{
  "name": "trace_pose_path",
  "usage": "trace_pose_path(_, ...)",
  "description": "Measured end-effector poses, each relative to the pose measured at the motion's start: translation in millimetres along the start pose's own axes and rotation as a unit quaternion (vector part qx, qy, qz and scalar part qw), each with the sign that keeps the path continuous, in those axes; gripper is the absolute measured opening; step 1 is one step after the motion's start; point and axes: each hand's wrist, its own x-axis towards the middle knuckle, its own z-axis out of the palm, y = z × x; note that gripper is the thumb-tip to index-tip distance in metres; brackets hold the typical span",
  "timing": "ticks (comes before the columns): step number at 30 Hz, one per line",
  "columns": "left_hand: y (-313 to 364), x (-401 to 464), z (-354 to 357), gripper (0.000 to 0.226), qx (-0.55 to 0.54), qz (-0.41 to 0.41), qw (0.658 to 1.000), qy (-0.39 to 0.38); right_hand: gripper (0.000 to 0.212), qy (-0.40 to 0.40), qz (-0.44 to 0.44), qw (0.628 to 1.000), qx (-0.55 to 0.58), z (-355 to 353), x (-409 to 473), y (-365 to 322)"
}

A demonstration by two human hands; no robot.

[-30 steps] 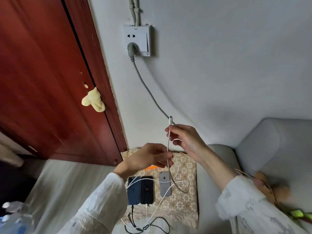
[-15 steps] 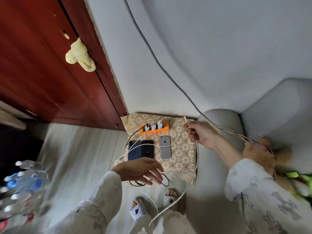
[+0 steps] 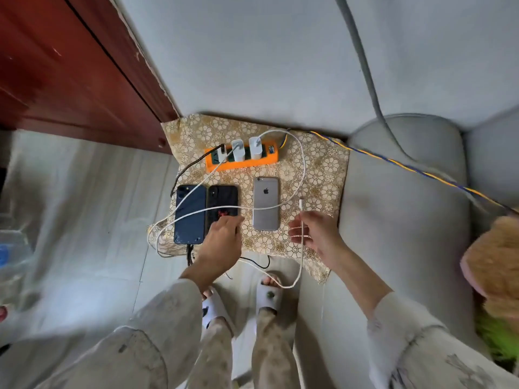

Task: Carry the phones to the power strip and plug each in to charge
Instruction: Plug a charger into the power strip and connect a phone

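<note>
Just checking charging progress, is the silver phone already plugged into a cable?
No, the silver phone has nothing in its port; the right hand holds the white cable with its connector free beside it.

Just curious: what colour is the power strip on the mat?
Bright orange; the power strip shows in the head view, holding white chargers.

Both arms reach forward and down, hands low over the floor.

The left hand (image 3: 222, 242) stretches out palm down, fingers together and pointing away, back of the hand up. The right hand (image 3: 317, 234) sits level with it, well apart, thumb and fingers pinched closed with the other fingers loosely curled. Pale loose sleeves cover both forearms; feet in white slippers stand below.
</note>
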Motion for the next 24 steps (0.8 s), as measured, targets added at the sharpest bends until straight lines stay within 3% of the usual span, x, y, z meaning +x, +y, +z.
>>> trace_pose_path(3, -25, 42, 25, 0.062, 0.154, 0.031, 0.987, -0.015, 0.017, 0.004, -0.022, 1.0, 0.009, 1, 35, 20)
trace_pose_path(5, -43, 58, 34, 0.063, 0.258, 0.02, 0.966, -0.002, 0.017, -0.009, -0.031, 0.999, 0.005, 1, 45, 31)
trace_pose_path(7, -52, 61, 34, 0.046, 0.323, -0.011, 0.945, 0.036, 0.018, -0.026, -0.031, 0.999, 0.004, 1, 48, 38)
trace_pose_path(10, -50, 46, 35, 0.015, 0.304, -0.04, 0.95, 0.049, 0.019, -0.03, -0.032, 0.999, 0.003, -5, 41, 35)
trace_pose_path(12, -45, 27, 41, 0.015, 0.156, -0.097, 0.982, 0.031, 0.017, -0.018, -0.028, 0.999, 0.019, -11, 34, 30)
trace_pose_path(13, -39, 17, 43, 0.018, 0.004, -0.165, 0.986, 0.012, 0.017, -0.01, -0.021, 0.999, 0.025, -15, 30, 28)
trace_pose_path(14, -32, 7, 46, 0.019, -0.182, -0.242, 0.953, -0.01, 0.018, 0.0, -0.015, 0.999, 0.028, -19, 26, 26)
trace_pose_path(15, -25, -1, 48, 0.018, -0.341, -0.312, 0.886, -0.034, 0.02, 0.007, -0.011, 1.0, 0.026, -22, 23, 25)
trace_pose_path(16, -17, -9, 51, 0.017, -0.439, -0.352, 0.825, -0.056, 0.021, 0.012, -0.006, 1.0, 0.021, -24, 20, 24)
trace_pose_path(17, -11, -13, 57, 0.017, -0.476, -0.366, 0.796, -0.082, 0.023, 0.013, -0.001, 1.0, 0.013, -27, 18, 23)
trace_pose_path(18, -4, -17, 62, 0.019, -0.465, -0.359, 0.802, -0.113, 0.023, 0.011, 0.001, 1.0, 0.004, -29, 16, 23)
trace_pose_path(21, 7, -14, 79, 0.028, -0.245, -0.228, 0.927, -0.169, 0.021, 0.002, -0.002, 1.0, -0.024, -35, 15, 23)
trace_pose_path(22, 8, -9, 83, 0.03, -0.177, -0.193, 0.952, -0.161, 0.02, 0.002, -0.002, 1.0, -0.024, -36, 16, 24)
trace_pose_path(24, 8, 3, 84, 0.036, -0.124, -0.165, 0.97, -0.13, 0.018, 0.002, -0.004, 1.0, -0.008, -36, 20, 27)
